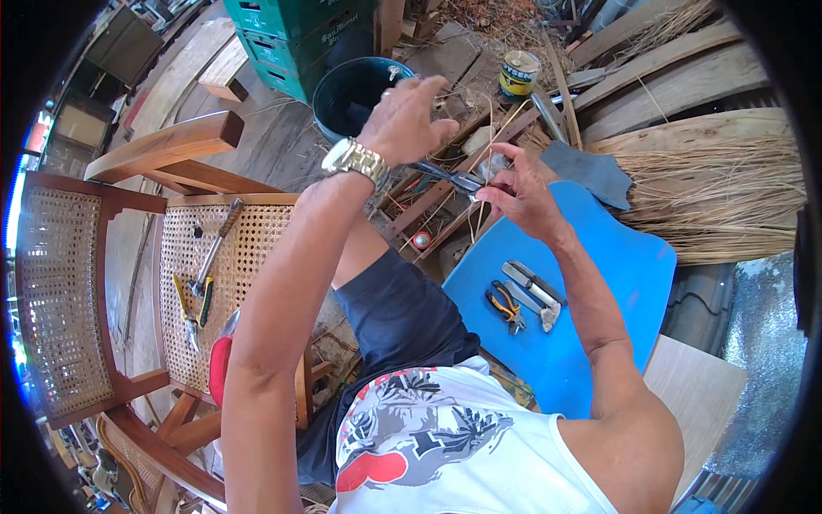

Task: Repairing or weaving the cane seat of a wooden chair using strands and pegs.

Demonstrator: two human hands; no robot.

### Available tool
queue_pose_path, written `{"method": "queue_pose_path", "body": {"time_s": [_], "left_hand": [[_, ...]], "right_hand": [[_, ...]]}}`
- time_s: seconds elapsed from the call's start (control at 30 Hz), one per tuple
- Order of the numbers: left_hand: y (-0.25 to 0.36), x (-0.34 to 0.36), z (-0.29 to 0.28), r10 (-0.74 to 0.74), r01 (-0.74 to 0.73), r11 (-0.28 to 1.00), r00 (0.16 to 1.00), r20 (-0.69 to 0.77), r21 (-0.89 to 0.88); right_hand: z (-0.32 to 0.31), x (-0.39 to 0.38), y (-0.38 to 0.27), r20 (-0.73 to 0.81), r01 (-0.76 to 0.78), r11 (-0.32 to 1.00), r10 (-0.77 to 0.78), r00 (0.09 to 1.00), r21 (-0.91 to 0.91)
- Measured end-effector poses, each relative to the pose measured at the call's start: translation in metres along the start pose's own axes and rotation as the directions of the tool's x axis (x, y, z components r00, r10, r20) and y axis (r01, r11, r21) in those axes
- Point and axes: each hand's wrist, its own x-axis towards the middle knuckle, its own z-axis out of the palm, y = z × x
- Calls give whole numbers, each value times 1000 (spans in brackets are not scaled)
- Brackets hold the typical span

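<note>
My left hand (404,120), with a metal watch (355,160) at its wrist, is raised above the knee, thumb and fingers apart. I see nothing held in it. Just right of it, my right hand (524,190) pinches a thin cane strip (492,128) that loops upward and trails down below the fingers. Beside the right fingertips lies a dark tool with a metal end (458,180); its kind is unclear, and I cannot tell whether the right fingers touch it. The strip's upper end passes near the left fingers, where contact is hard to make out.
A blue plastic surface (599,248) at right carries pliers (505,306) and blades (533,295). On the woven chair seat (257,236) at left lie a hammer (219,244) and yellow-handled pliers (202,301). Beyond stand a dark bucket (330,107), green crates (287,43) and cane bundles (719,188).
</note>
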Motion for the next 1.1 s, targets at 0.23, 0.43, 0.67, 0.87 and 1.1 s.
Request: {"method": "queue_pose_path", "body": {"time_s": [0.23, 0.43, 0.67, 0.87, 1.1], "left_hand": [[-25, -7, -20, -468, 543, 718, 840, 275, -435], [-48, -37, -32, -719, 623, 667, 682, -133, -409], [63, -118, 24, -530, 773, 185, 598, 600, -607], [87, -137, 37, -272, 761, -52, 612, 742, -647], [72, -121, 29, -425, 745, 209, 653, 627, -633]], "right_hand": [[-2, -7, 17, -17, -67, 985, 70, 997, 158], [4, -11, 35, -157, -99, 938, 158, 975, 331], [21, 16, 39, -150, -107, 880, 197, 969, 462], [16, 37, 25, -165, -41, 853, 148, 975, 521], [9, 36, 16, 13, -195, 845, 217, 976, 498]]}}
